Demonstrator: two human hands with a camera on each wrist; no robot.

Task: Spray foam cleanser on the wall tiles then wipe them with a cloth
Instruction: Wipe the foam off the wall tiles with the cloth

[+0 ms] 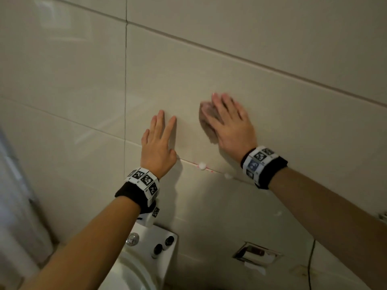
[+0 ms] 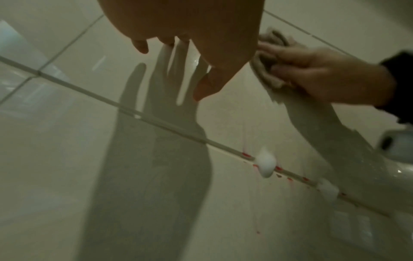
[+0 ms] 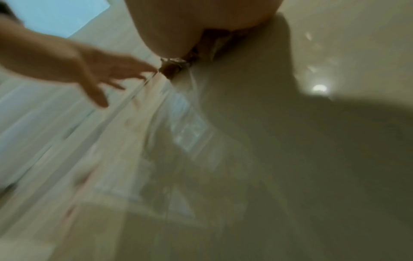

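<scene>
Large glossy beige wall tiles (image 1: pixel 261 65) fill the head view. My right hand (image 1: pixel 227 120) presses a crumpled grey-brown cloth (image 1: pixel 207 118) flat against a tile, fingers straight and blurred. In the left wrist view the cloth (image 2: pixel 271 58) sits under that hand (image 2: pixel 317 74). My left hand (image 1: pixel 159 141) lies flat on the tile to the left of the cloth, fingers straight and holding nothing. Two white foam blobs (image 1: pixel 202 165) (image 2: pixel 266 162) cling to the grout line below the hands, with small red marks (image 2: pixel 247 155) beside them. No spray bottle is visible.
Below the hands a white toilet cistern (image 1: pixel 165 233) carries a chrome flush button (image 1: pixel 132 239) and two small dark-capped bottles (image 1: pixel 163 245). A recessed metal holder (image 1: pixel 257 253) is set in the wall lower right, beside a dark cord (image 1: pixel 310 266).
</scene>
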